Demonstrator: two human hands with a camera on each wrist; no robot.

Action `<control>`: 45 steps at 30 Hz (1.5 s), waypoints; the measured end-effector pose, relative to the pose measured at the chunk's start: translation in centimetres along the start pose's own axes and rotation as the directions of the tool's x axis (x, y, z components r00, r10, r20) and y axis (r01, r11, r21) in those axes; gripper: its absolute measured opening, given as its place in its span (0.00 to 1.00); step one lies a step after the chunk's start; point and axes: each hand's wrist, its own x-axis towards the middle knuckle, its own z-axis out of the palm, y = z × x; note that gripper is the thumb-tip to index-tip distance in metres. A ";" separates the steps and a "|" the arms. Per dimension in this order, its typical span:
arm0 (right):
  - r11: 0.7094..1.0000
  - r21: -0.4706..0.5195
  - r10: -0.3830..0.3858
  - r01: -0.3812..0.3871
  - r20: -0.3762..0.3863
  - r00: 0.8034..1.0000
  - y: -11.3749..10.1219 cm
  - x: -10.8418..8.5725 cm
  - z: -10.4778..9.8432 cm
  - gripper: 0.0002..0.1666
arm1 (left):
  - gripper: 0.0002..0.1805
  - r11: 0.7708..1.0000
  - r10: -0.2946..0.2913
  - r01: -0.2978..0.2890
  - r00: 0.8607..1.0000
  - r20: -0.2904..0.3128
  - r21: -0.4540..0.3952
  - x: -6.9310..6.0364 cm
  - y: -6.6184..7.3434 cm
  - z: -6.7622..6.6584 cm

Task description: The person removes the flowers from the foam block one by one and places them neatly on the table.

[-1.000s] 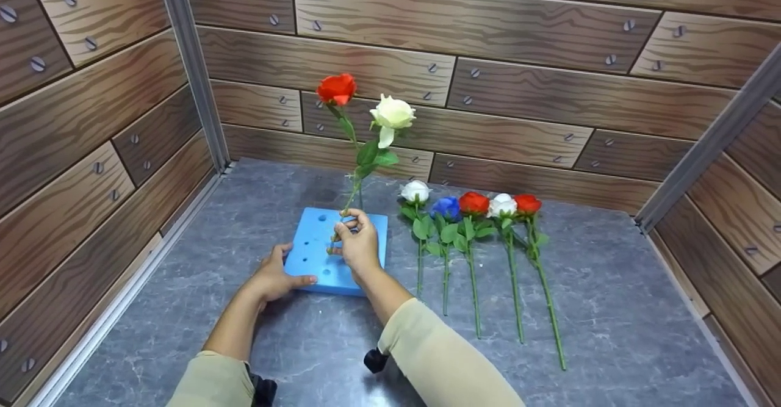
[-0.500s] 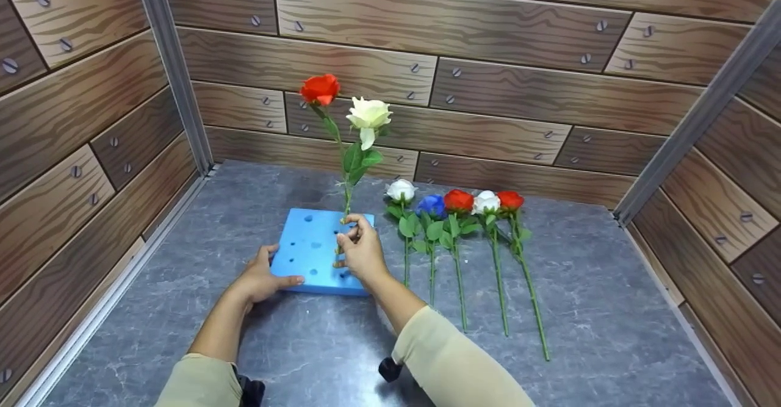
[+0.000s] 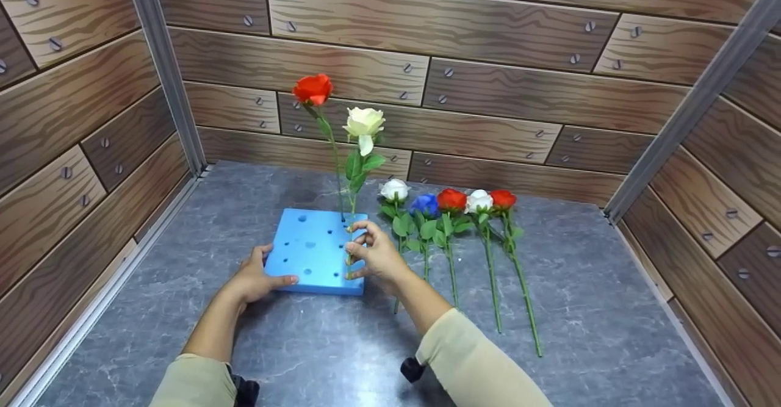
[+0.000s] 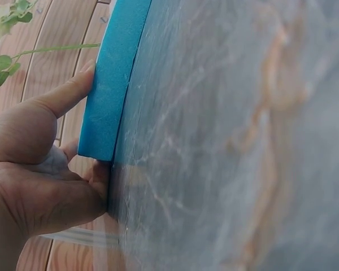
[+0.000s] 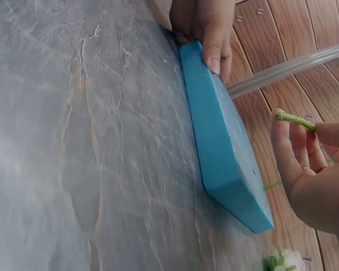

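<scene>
Near the block's front right, my right hand pinches the green stem of a cream rose, held roughly upright. In the right wrist view, the cut lower end of that stem pokes out past the fingertips, apart from the block. My left hand grips the front left of a blue foam block, thumb on its top face and fingers along the side, as the left wrist view shows too. Several holes dot the block's top. A red rose stands in a hole at its back right, leaning left.
Right of the block, several roses lie in a row on the grey marbled table: a white rose, a blue rose, a red rose, another white rose and another red rose. Wood-patterned walls enclose the table.
My right hand has carried the cream rose rightward and toward the block's front right, and its stem is more upright. The left hand stays on the block. The head view has shifted slightly.
</scene>
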 end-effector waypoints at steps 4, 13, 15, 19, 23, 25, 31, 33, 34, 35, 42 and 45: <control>1.000 0.004 0.007 -0.007 -0.006 1.000 -0.2 -0.8 -0.8 0.21 | 0.63 1.000 -0.004 0.004 1.000 0.003 0.001 0.0 0.0 0.0; 0.999 -0.052 0.015 -0.015 -0.002 1.000 -0.1 -2.2 -2.5 0.22 | 0.65 1.000 -0.005 0.005 1.000 0.012 -0.002 0.0 0.1 0.0; 0.998 -0.069 0.013 -0.014 -0.002 1.000 -0.1 -2.5 -2.8 0.23 | 0.64 1.000 -0.002 0.002 1.000 0.015 -0.008 0.0 0.1 0.0; 0.997 -0.070 0.014 -0.014 -0.001 1.000 0.0 -3.3 -3.4 0.24 | 0.64 1.000 -0.001 0.001 1.000 0.017 -0.010 -0.1 0.0 0.1; 0.996 -0.090 0.027 -0.027 -0.011 1.000 0.2 -4.4 -4.3 0.24 | 0.64 1.000 -0.006 0.007 1.000 0.018 -0.009 -0.2 0.1 0.2; 0.994 -0.103 0.036 -0.038 -0.017 0.999 0.2 -4.9 -4.9 0.24 | 0.64 1.000 -0.008 0.008 1.000 0.019 -0.007 -0.2 0.2 0.1; 0.990 -0.133 0.048 -0.053 -0.037 0.998 0.5 -6.1 -6.7 0.23 | 0.64 1.000 -0.009 0.009 1.000 0.014 0.002 -0.2 0.4 -0.2; 0.989 -0.140 0.048 -0.054 -0.048 0.998 0.7 -6.5 -7.1 0.23 | 0.64 1.000 -0.006 0.006 1.000 0.015 0.005 -0.2 0.4 -0.2; 0.988 -0.142 0.050 -0.057 -0.054 0.997 0.7 -6.7 -7.3 0.22 | 0.64 1.000 -0.005 0.005 1.000 0.016 0.006 -0.2 0.4 -0.3; 0.988 -0.144 0.052 -0.060 -0.058 0.997 0.8 -6.9 -7.6 0.22 | 0.64 1.000 -0.004 0.004 1.000 0.017 0.007 -0.2 0.4 -0.3; 0.989 -0.131 0.064 -0.072 -0.061 0.996 1.1 -8.1 -8.9 0.23 | 0.64 1.000 -0.017 0.017 1.000 0.018 0.012 -0.1 0.4 -0.1; 0.990 -0.128 0.059 -0.067 -0.063 0.996 1.1 -8.6 -9.7 0.23 | 0.63 0.999 -0.025 0.024 1.000 0.014 0.022 -0.1 0.5 0.1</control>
